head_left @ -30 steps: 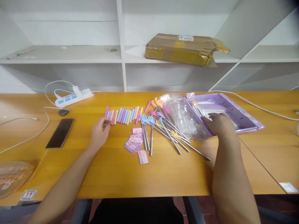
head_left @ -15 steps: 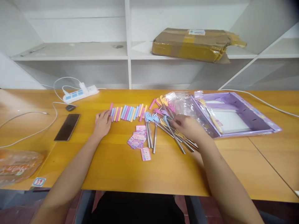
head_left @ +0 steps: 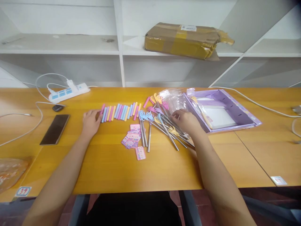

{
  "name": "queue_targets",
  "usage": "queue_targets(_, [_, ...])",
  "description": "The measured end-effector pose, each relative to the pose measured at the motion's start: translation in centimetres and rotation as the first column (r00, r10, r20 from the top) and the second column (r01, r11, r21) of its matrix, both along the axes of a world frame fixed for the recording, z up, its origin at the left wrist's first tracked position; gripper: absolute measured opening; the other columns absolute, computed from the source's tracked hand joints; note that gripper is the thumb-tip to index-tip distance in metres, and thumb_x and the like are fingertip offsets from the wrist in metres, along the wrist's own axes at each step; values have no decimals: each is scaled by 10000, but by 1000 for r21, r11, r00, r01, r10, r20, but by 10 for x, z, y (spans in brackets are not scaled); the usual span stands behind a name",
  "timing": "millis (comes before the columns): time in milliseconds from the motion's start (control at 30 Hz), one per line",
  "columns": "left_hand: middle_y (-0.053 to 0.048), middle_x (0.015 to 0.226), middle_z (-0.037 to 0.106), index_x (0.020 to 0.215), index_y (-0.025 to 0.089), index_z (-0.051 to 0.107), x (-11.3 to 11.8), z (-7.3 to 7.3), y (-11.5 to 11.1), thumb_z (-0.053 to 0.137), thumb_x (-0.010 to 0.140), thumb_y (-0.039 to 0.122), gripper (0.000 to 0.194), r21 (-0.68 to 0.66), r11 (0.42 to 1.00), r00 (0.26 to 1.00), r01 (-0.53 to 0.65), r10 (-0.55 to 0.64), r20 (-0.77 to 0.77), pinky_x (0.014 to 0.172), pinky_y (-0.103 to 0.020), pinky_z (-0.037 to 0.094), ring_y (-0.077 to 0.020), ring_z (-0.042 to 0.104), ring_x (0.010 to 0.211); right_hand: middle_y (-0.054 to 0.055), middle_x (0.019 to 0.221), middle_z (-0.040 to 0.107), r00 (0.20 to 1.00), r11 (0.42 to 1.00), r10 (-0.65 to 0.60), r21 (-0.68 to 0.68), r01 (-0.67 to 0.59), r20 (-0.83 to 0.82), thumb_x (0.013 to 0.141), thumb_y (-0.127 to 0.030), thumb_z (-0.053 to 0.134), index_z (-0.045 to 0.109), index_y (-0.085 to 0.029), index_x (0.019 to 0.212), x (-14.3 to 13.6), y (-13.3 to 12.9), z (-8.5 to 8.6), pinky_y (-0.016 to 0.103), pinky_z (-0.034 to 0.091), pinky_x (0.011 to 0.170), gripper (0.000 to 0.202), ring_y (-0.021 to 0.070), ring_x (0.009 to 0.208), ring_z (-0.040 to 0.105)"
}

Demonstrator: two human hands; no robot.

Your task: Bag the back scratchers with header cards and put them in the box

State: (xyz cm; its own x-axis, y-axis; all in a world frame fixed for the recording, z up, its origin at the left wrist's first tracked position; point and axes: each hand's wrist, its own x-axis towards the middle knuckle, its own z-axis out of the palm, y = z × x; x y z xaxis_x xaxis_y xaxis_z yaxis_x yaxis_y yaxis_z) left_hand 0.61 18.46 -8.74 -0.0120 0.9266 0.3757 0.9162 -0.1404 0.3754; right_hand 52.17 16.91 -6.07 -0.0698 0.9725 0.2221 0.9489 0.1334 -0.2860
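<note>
In the head view, the right hand (head_left: 185, 121) has been shifted from the purple box (head_left: 237, 109) to the metal rods (head_left: 172, 141), now within reach; its fingers are curled, any grip hidden. The leftmost pink stick (head_left: 103, 108) is touched by the left hand (head_left: 91, 124), whose grip cannot be told; room is left before the table's (head_left: 110, 175) front edge.

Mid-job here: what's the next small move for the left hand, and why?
I'd probably have the left hand ease the end pink stick slightly toward the person: its far tip sits beyond that of the neighbouring blue stick, and that hand is already right at it.
</note>
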Motion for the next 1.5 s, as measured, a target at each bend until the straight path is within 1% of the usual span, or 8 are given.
queue_targets(133, [-155, 1156, 731, 1044, 200, 674, 0, -1, 1, 561, 1002, 368, 207, 34, 997, 997, -63, 62, 35, 1109, -514, 428, -348, 624, 1157, 99, 1032, 765, 996, 998, -52, -13, 53, 70, 1001, -455, 624, 709, -231, 983, -8, 3, -7, 317, 429, 665, 240, 240, 818, 679])
queue_targets(400, [-120, 1130, 747, 1103, 204, 623, 4, -1, -1, 679, 903, 326, 241, 26, 994, 988, -103, 99, 120, 1078, -491, 475, -315, 653, 1106, 125, 1133, 721, 991, 999, -42, -3, 43, 125, 1028, -400, 575, 693, -258, 1392, 3, 8, -20, 333, 478, 726, 408, 274, 896, 716])
queue_targets(667, [-147, 1015, 735, 1058, 189, 668, 2, 0, -2, 632, 868, 323, 235, -54, 992, 991, -113, 117, 69, 968, -501, 545, -353, 684, 1003, 136, 1047, 748, 988, 993, -114, -17, 116, 102, 980, -415, 581, 749, -208, 1037, -5, 12, -17, 332, 469, 704, 273, 258, 832, 685])
queue_targets(833, [-166, 924, 710, 879, 213, 648, -3, 0, -3, 552, 891, 324, 147, -94, 985, 989, -148, 146, -21, 874, -502, 543, -375, 687, 928, 84, 801, 713, 967, 976, -191, 71, 205, -166, 877, -379, 626, 655, -218, 847, 1, 15, -9, 329, 436, 679, 166, 232, 734, 608])
queue_targets(933, [-149, 835, 662, 832, 224, 587, -7, 3, -7, 471, 952, 319, 192, -83, 985, 987, -152, 148, -55, 778, -477, 532, -343, 655, 820, 39, 759, 672, 883, 949, -195, 146, 280, -426, 877, -415, 619, 647, -221, 849, 12, 19, -8, 322, 438, 698, 199, 205, 716, 571])
queue_targets(1067, [-117, 844, 611, 861, 243, 505, 3, 15, -19, 398, 1034, 311, 215, 38, 991, 990, -126, 128, -56, 733, -431, 513, -302, 617, 810, -31, 652, 549, 672, 919, -111, 181, 349, -733, 882, -462, 636, 674, -201, 837, 21, 23, -9, 298, 402, 648, 267, 156, 640, 473])
queue_targets(1333, [-53, 874, 544, 860, 265, 410, 57, 37, -60, 363, 1120, 356, 280, 77, 987, 989, 141, -144, 31, 700, -378, 436, -242, 541, 779, -54, 628, 519, 547, 882, 57, 298, 364, -835, 879, -475, 722, 720, -178, 875, 13, 20, -8, 270, 342, 563, 297, 117, 573, 411])
queue_targets(1500, [-64, 962, 641, 1066, 219, 580, 76, 33, -80, 340, 1142, 366, 292, 2, 946, 940, 323, -321, 119, 740, -352, 481, -225, 608, 812, -88, 566, 458, 450, 822, 199, 398, 408, -871, 910, -517, 737, 623, -220, 832, 13, 15, 10, 238, 341, 519, 328, 98, 509, 408])
